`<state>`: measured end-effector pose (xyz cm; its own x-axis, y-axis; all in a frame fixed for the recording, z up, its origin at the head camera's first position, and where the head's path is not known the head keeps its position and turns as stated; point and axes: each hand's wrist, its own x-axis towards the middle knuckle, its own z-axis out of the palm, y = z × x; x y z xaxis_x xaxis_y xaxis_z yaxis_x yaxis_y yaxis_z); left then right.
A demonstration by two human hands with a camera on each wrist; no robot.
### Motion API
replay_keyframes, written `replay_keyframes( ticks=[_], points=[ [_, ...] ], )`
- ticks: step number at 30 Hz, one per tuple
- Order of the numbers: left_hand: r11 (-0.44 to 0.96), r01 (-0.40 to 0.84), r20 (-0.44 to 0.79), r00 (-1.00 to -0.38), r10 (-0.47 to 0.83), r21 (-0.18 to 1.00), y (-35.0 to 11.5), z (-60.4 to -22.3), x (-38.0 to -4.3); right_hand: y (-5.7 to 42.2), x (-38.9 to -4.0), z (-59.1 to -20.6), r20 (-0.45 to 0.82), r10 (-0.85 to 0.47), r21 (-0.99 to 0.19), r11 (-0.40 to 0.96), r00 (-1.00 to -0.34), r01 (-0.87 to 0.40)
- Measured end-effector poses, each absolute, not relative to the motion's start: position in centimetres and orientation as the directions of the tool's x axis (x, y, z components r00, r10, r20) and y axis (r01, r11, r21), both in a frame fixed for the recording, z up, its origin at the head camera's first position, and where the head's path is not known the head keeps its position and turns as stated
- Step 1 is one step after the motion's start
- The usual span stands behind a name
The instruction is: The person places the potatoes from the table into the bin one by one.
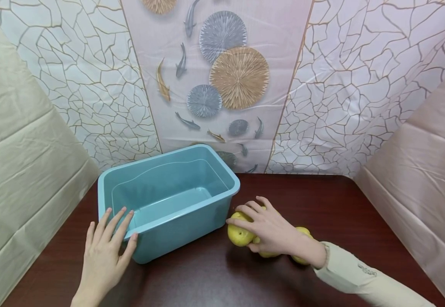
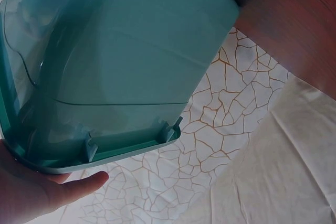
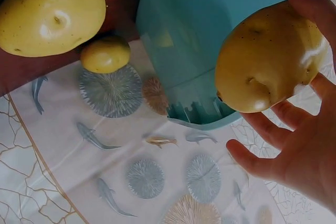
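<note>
My right hand [image 1: 274, 230] grips a yellow potato [image 1: 239, 234] just above the table, to the right of a blue plastic bin [image 1: 180, 238]. In the right wrist view, this potato [image 3: 265, 59] sits between the thumb and fingers. My left hand [image 1: 103, 256] rests at the bin's near left corner, its fingers spread over the rim and the thumb outside. The left wrist view shows the bin's outer wall [image 2: 142, 51] beside that hand. No contents show in the visible part of the bin.
Several more potatoes lie under and behind the right hand, including a large one [image 3: 50, 22] and a small one [image 3: 105, 54]. The dark wooden table [image 1: 192, 281] is bounded by a patterned backdrop [image 1: 322, 106] and beige cloth sides [image 1: 418, 179].
</note>
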<state>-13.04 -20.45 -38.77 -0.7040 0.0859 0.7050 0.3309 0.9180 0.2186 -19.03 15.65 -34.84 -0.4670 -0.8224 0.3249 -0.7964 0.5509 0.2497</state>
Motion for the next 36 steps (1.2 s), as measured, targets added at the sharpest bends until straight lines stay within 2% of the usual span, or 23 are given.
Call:
replay_keyframes(
  ticks=[14, 29, 36],
  points=[
    [0.914, 0.338, 0.719, -0.691, 0.079, 0.224, -20.3, -38.5, -13.0, 15.5, -19.0, -33.0, 0.374, -0.820, 0.269, 0.542, -0.433, -0.796],
    [0.917, 0.329, 0.709, -0.701, 0.076, 0.227, -20.3, -38.5, -12.9, 15.0, -19.3, -31.4, 0.410, -0.817, 0.272, 0.535, -0.406, -0.800],
    [0.916, 0.331, 0.704, -0.706, 0.079, 0.229, -20.4, -38.6, -12.9, 14.4, -19.5, -30.8, 0.459, -0.806, 0.289, 0.533, -0.374, -0.795]
  ],
)
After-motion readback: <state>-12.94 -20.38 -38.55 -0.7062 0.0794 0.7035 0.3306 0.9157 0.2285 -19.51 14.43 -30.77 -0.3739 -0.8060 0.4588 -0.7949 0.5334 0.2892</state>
